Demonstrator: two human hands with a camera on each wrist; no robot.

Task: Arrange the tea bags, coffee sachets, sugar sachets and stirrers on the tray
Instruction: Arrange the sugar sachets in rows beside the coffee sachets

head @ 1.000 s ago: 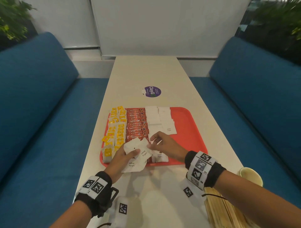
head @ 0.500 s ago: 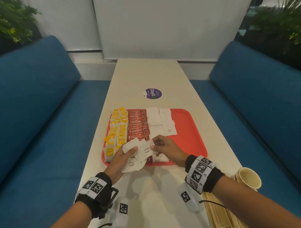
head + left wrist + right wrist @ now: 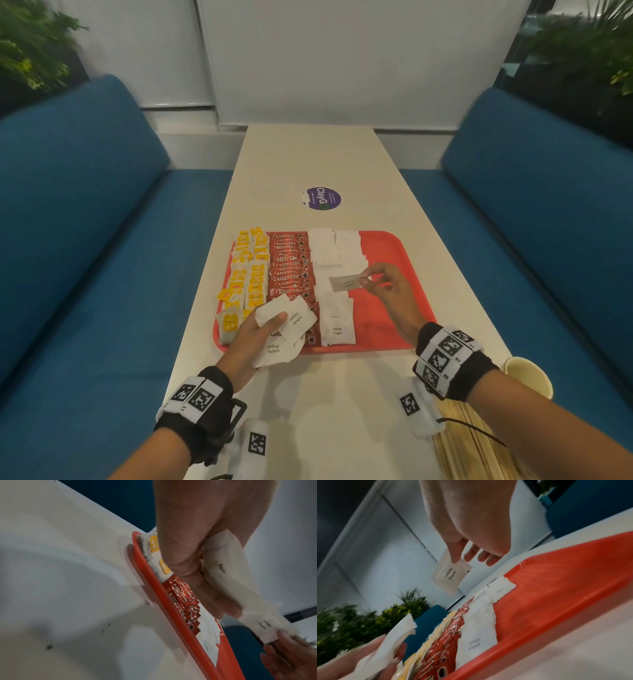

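Right grip [image 3: 387, 291] pinches one sugar sachet [image 3: 345, 283] above the tray [image 3: 394, 260] — left grip [image 3: 255, 330] clutches a sachet bunch [image 3: 291, 322]

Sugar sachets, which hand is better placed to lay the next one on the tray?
Right. The right hand already pinches one sugar sachet above the white rows on the tray; the left hand holds the spare bundle at the near edge.

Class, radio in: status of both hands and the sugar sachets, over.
Left hand grips a sachet bundle. Right hand pinches one sugar sachet above the red tray. Nothing blocking.
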